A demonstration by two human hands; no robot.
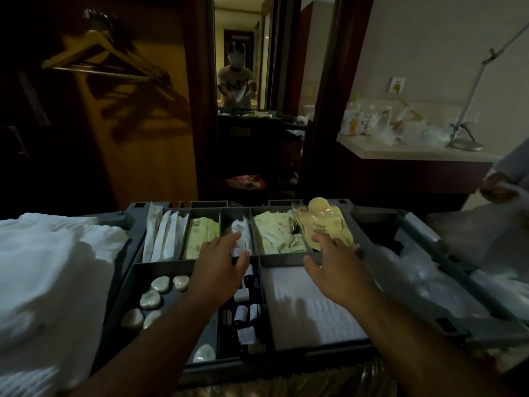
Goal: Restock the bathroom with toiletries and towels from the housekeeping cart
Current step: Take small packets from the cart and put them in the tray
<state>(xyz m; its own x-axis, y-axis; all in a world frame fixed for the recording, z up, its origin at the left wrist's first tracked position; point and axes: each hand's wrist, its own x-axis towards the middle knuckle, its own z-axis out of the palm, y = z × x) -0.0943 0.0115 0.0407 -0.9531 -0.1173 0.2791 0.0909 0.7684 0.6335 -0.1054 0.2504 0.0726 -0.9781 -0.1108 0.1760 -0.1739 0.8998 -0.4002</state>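
Note:
The grey housekeeping cart tray [134, 270] fills the lower frame, split into compartments. My left hand [220, 267] hovers open over the middle, fingertips near a white wrapped packet [242, 233]. My right hand [337, 267] is open, fingers spread, just short of the yellow sachets [274, 230] and a clear pouch with a pale round lid [322, 216]. Wrapped soaps [160, 283] lie front left. Small dark bottles [246, 313] stand in the narrow middle slot. Folded white towels [309, 310] fill the right compartment. Long white sleeves [163, 236] and yellow-green packets [200, 234] sit behind.
Loose white linen [48, 276] is piled left of the tray; clear plastic bags [429, 282] lie right. A mirror [243, 96] ahead reflects a person and the cart. A counter [406, 150] with bottles and a lamp stands right. Another person's hand [498, 187] enters at right. Wooden hangers [97, 53] hang left.

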